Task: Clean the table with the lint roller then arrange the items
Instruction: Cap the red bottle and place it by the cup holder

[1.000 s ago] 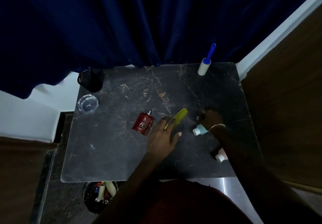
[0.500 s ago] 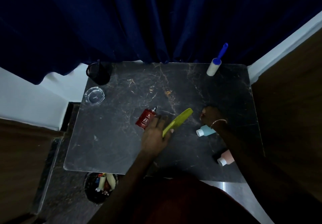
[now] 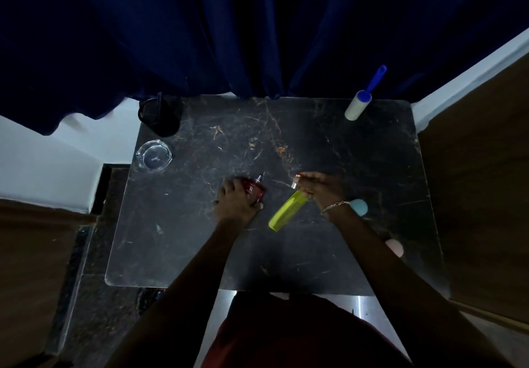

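Note:
On the dark marble table [image 3: 186, 253], my left hand [image 3: 236, 203] closes over a red perfume bottle [image 3: 254, 191] near the middle. My right hand [image 3: 320, 187] pinches a small silver-tipped item [image 3: 294, 183], and its fingers rest on the top end of a yellow-green comb [image 3: 287, 210] that lies slanted on the table. The lint roller [image 3: 357, 107], a white roll with a blue handle, lies untouched at the far right corner. A teal bottle [image 3: 359, 206] and a pink bottle [image 3: 395, 247] lie partly hidden behind my right forearm.
A glass ashtray [image 3: 154, 156] and a black cup [image 3: 160, 115] stand at the far left corner. A dark blue curtain [image 3: 257, 24] hangs along the far edge. A wooden panel [image 3: 486, 196] borders the right side. White wall lies to the left.
My left hand left the comb and moved onto the red perfume bottle. My right hand shifted left to the comb's top end, with a small item in its fingers.

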A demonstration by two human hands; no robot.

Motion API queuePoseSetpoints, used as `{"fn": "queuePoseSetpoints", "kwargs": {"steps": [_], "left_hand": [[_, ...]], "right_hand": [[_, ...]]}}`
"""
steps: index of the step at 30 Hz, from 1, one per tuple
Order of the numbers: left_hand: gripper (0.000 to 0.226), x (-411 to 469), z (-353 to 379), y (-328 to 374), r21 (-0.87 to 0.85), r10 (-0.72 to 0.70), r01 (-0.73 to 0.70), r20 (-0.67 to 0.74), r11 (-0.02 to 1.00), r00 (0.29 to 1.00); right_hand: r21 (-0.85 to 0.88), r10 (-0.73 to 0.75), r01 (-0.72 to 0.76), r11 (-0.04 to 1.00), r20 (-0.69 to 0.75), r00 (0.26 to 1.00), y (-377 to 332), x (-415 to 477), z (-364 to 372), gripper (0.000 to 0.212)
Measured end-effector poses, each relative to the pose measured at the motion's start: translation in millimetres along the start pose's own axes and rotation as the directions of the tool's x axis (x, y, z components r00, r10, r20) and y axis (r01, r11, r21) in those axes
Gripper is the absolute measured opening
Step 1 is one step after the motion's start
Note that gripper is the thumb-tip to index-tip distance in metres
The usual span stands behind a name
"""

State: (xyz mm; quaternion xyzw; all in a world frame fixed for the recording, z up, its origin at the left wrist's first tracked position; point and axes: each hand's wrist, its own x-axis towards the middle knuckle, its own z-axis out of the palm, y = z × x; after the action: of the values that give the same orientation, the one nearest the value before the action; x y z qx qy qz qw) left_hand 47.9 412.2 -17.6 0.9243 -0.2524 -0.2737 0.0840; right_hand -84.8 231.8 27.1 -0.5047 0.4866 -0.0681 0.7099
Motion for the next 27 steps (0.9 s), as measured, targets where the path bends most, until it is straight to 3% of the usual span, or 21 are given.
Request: {"fn": "queuePoseSetpoints", "kwargs": {"steps": [3, 5, 9, 11, 13, 15, 19, 27], "left_hand": [[0.104, 8, 1, -1, -0.029, 0.024, -0.023, 0.034, 0.999, 0.999], [0.104, 10, 1, -2, -0.056, 0.042, -0.040, 0.039, 0.998, 0.998], [0.092, 5, -6, -9, -0.315, 0.054, -0.046, 0.015, 0.948, 0.998], [0.083, -7, -20, -8, -0.527, 0.045, -0.002, 0.069, 0.850, 0.997], [0.068, -27, -37, -5, -0.755, 0.111, 0.043, 0.152, 0.655, 0.982], [0.059, -53, -52, -5, -0.878, 0.175, 0.097, 0.200, 0.468, 0.964], [0.071, -103, -77, -9, -0.959, 0.269, 0.151, 0.216, 0.241, 0.939], [0.055, -162, -126, -29, -0.976, 0.347, 0.216, 0.204, 0.003, 0.916]], "right_hand": [[0.006, 0.005, -0.005, 1.000, -0.005, 1.000, 9, -1, 9, 0.012], [0.012, 0.004, -0.004, 1.000, -0.003, 1.000, 10, -4, 12, 0.015], [0.073, -0.010, 0.010, 0.997, -0.004, 1.000, 3, -13, 17, 0.015], [0.123, -0.035, 0.038, 0.992, -0.021, 0.999, -4, -21, 21, 0.015], [0.153, -0.056, 0.059, 0.987, -0.025, 0.998, -11, -30, 25, 0.015], [0.175, -0.081, 0.079, 0.981, 0.004, 0.997, -18, -41, 31, 0.014], [0.276, -0.153, 0.118, 0.954, 0.108, 0.982, -32, -72, 51, 0.019], [0.316, -0.323, 0.248, 0.916, 0.210, 0.923, -70, -133, 92, 0.035]]}}
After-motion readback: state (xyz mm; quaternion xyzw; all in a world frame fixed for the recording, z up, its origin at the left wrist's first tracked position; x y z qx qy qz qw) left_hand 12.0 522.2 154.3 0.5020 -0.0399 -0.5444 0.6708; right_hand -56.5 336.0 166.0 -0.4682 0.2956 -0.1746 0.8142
